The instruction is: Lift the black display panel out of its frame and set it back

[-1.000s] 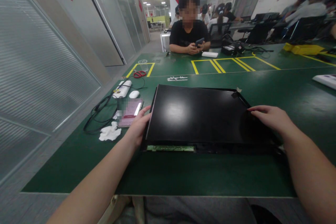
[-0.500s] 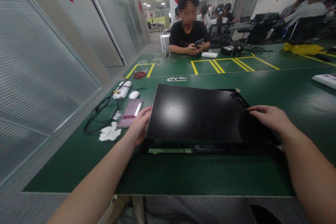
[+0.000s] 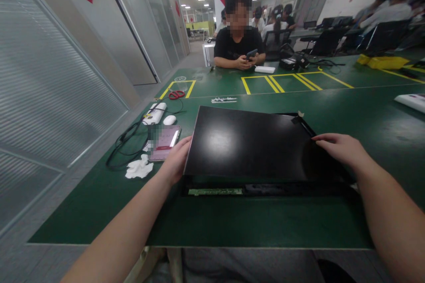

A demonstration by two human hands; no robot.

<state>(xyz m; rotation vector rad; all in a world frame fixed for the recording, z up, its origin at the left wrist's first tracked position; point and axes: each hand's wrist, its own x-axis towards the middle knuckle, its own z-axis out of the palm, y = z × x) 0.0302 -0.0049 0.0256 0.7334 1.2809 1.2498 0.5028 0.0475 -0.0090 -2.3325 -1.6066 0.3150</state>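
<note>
A glossy black display panel [image 3: 245, 146] lies skewed over a black frame [image 3: 299, 189], its left part tilted up a little. Along the frame's near side a green circuit board strip [image 3: 215, 192] shows. My left hand [image 3: 177, 159] is closed on the panel's left edge, its fingertips hidden behind and below that edge. At the right edge, my right hand [image 3: 335, 146] has thumb and fingers pressed together on the panel's rim. A small pale tab [image 3: 300, 114] sticks up at the frame's far right corner.
To the left lie a phone [image 3: 165, 141], a crumpled tissue [image 3: 139, 166], a white mouse [image 3: 169, 120], a white power strip [image 3: 155, 113] with black cable, and red scissors [image 3: 176, 94]. Thin white strips [image 3: 224, 100] lie beyond the panel. A person [image 3: 239, 40] sits opposite, holding a phone.
Both hands keep their places on the panel. The black frame's near left corner shows slightly more under the panel than before.
</note>
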